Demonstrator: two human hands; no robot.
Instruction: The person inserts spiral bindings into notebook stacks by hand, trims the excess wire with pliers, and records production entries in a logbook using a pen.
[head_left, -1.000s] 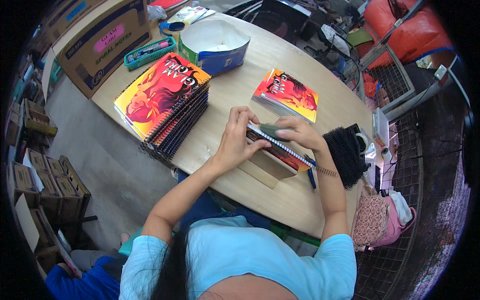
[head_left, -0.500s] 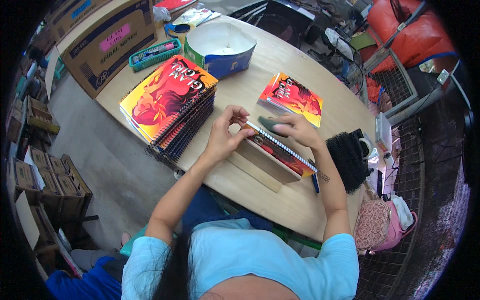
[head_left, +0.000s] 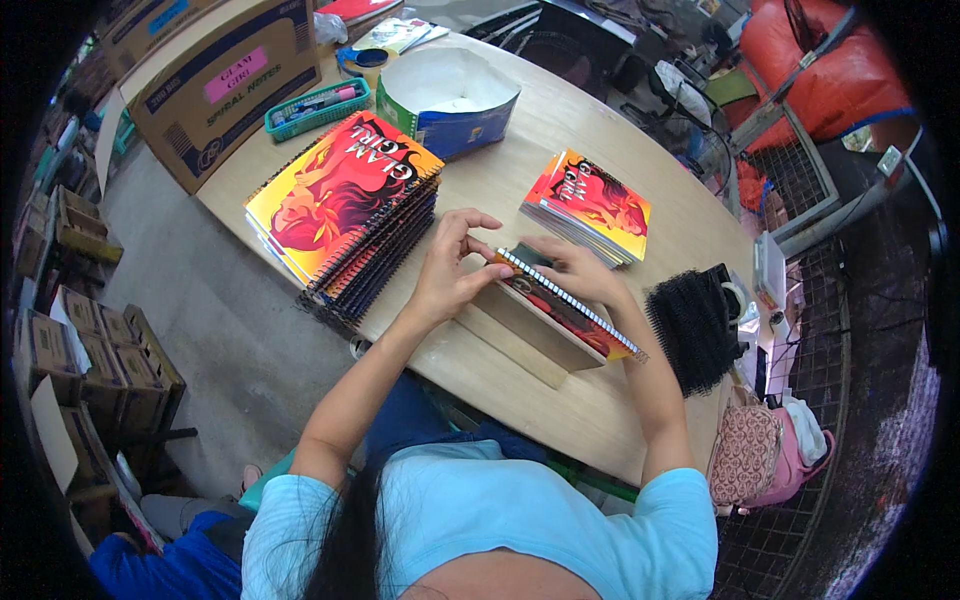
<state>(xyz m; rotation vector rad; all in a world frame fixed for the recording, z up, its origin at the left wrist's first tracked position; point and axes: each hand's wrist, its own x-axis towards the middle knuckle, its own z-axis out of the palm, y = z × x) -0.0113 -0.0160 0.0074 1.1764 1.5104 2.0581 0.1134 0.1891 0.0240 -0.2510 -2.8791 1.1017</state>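
Observation:
In front of me a notebook [head_left: 560, 312] with a red and yellow cover leans on its long edge against a wooden block [head_left: 535, 325]. A row of white marks runs along its upper edge, and a bit of dark coil sticks out at the right end. My left hand [head_left: 455, 268] pinches its upper left corner, thumb on the near side. Behind the upper edge, my right hand [head_left: 578, 268] holds a dark green piece [head_left: 528, 254] close to the notebook. Its kind is not clear, and part of it is hidden.
Left stands a tall stack of spiral notebooks [head_left: 345, 200]; a smaller stack [head_left: 590, 200] lies beyond my right hand. Black coils [head_left: 690, 325] sit at the right edge. Farther back are a cut-open carton [head_left: 455, 135], a green pen basket [head_left: 318, 112] and a cardboard box [head_left: 225, 85].
My right hand has shifted slightly left and down with the dark green piece, which now sits partly behind the notebook's edge. My left hand keeps its pinch. The right forearm now hides a blue pen.

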